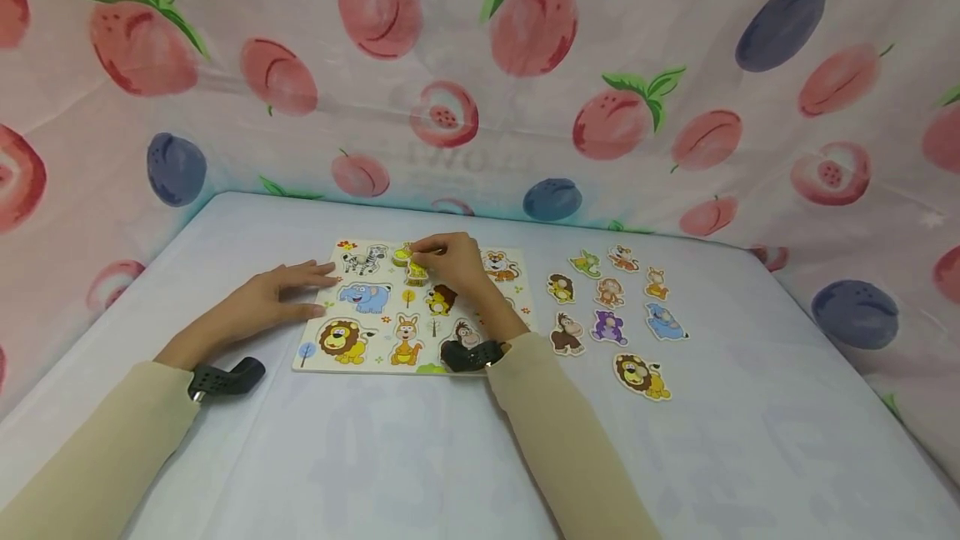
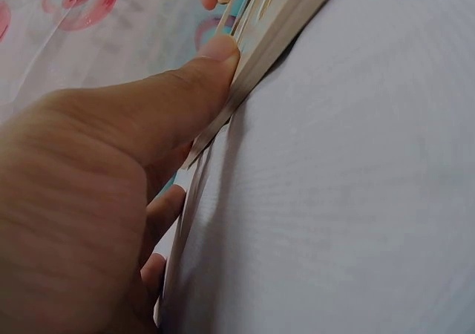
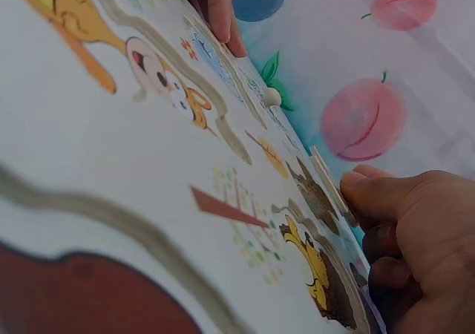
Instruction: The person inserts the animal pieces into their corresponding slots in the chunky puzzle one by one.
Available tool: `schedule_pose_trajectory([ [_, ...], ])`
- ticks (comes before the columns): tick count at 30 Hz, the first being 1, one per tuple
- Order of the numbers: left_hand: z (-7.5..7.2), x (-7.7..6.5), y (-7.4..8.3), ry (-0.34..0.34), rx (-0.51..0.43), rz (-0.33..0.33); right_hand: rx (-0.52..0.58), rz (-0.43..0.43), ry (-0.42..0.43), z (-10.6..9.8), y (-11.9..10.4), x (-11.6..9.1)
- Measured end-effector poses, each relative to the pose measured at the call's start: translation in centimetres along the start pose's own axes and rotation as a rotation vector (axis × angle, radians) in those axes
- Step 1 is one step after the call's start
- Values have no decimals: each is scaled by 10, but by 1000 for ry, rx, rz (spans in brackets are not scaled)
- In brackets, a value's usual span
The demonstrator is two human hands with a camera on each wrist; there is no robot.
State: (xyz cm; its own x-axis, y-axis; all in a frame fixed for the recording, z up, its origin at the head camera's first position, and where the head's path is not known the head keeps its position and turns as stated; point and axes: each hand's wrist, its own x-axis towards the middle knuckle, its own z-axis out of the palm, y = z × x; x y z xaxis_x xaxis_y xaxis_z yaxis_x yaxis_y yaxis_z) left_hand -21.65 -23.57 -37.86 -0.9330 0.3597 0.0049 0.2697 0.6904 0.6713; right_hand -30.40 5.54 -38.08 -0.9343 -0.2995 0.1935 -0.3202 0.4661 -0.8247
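Note:
A wooden animal puzzle board (image 1: 315, 363) lies on the table. My right hand (image 1: 455, 263) pinches a yellow giraffe puzzle piece (image 1: 415, 275) close over the board's top row; in the right wrist view the piece (image 3: 331, 182) appears edge-on between thumb and fingers. At the board's left edge is my left hand (image 1: 272, 300), fingers extended, its thumb (image 2: 200, 82) pressing on the rim. Beside the giraffe is a zebra (image 1: 365, 260), where a round knob (image 3: 273, 96) stands up in the right wrist view. Elephant, lion, kangaroo and hedgehog pictures show in the board's recesses.
Right of the board lie several loose animal pieces, among them a lion (image 1: 642, 377), an elephant (image 1: 665, 322), a gorilla (image 1: 567, 334) and a purple animal (image 1: 608, 326). A fruit-print curtain (image 1: 465, 48) hangs behind the white table (image 1: 420, 457).

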Motion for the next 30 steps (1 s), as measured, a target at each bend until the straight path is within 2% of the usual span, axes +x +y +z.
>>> schedule_pose_trajectory([
  [11,-1,2,0,-5,-3,11,-67,47,-7,6,0,2],
  [30,0,1,-1,-7,-20,20,-94,71,12,8,0,0],
])
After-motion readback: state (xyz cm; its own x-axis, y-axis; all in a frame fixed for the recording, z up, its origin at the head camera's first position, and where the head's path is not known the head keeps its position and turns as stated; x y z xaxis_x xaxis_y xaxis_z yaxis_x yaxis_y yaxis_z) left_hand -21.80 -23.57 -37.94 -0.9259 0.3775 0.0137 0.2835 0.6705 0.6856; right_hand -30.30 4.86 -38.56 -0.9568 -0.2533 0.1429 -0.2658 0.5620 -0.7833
